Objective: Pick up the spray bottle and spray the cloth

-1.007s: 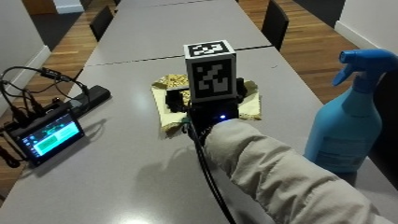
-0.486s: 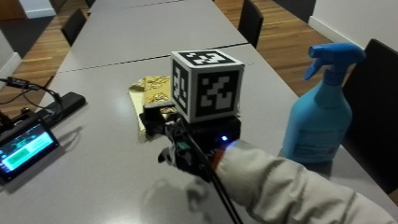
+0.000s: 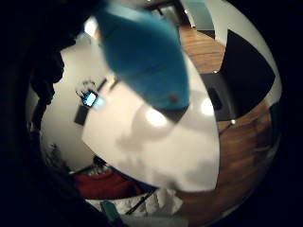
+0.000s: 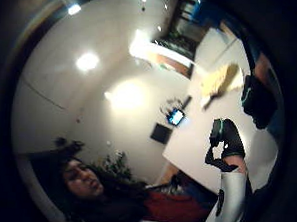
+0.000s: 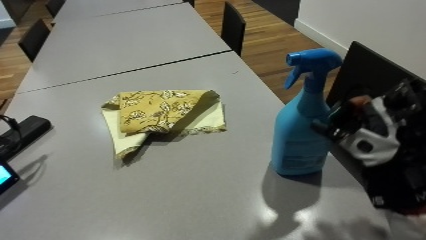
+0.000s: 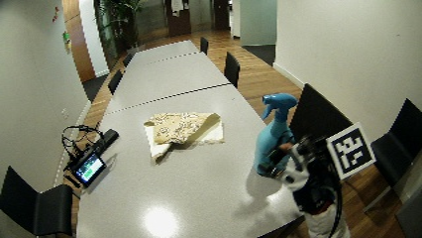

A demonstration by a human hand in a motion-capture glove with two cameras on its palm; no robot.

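item: bottle. blue, trigger head, upright on the worktop near its right edge, nozzle turned toward the cloth.

item: cloth. yellow, patterned, loosely folded, lying flat toward the worktop's middle, well apart from the bottle.

item: right hand. a second ago it hovered over the cloth; now it has swung across to the bottle's far side and sits just beside the body, level with its upper half. from the little-finger palm view the bottle fills much of the frame, so the palm is close. i cannot tell whether the fingers are spread or curled, nor whether they touch the plastic.

item: tablet. screen lit, cables beside it, on the worktop's left edge.

status: reach made, grasp not confirmed. bottle not yet lifted; cloth looks dry and unsprayed.
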